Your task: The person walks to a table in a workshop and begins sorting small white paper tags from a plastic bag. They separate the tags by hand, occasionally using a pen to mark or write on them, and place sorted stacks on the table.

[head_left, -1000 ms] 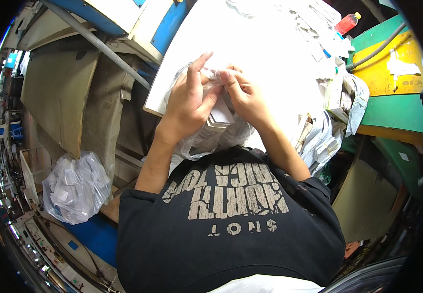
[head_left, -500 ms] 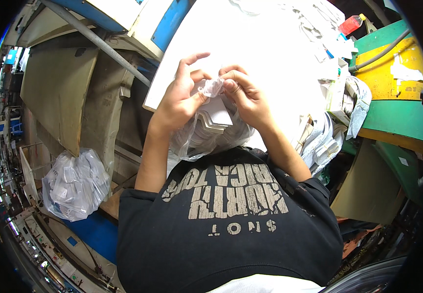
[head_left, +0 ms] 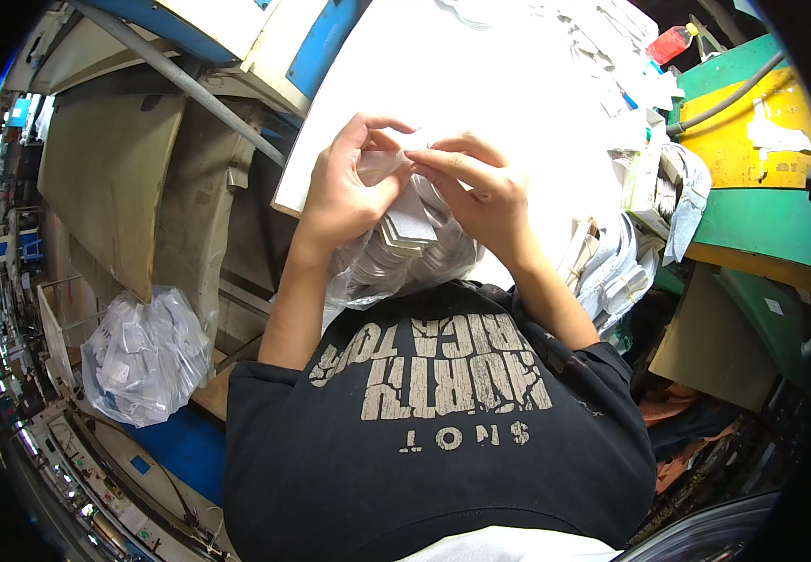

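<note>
A clear plastic bag (head_left: 354,278) full of stacked white pieces (head_left: 409,221) rests at the near edge of the white table, close against my shirt. My left hand (head_left: 354,183) grips the bag's gathered top between thumb and fingers. From the other side my right hand (head_left: 477,183) pinches the same plastic, its fingertips meeting those of the left. Part of the bag's mouth is hidden by the fingers. The white pieces look flat and layered, but their kind I cannot make out.
Another filled clear bag (head_left: 146,356) sits at the left. Stacks of white pieces (head_left: 611,267) and a bottle with red contents (head_left: 672,44) line the table's right side. Beyond stands a green and yellow machine (head_left: 752,140). A grey pipe (head_left: 180,80) slants across the upper left.
The bunched plastic between my hands now looks more spread. My right hand has shifted slightly, its fingers stretching toward the left. The left fingers have curled in lower.
</note>
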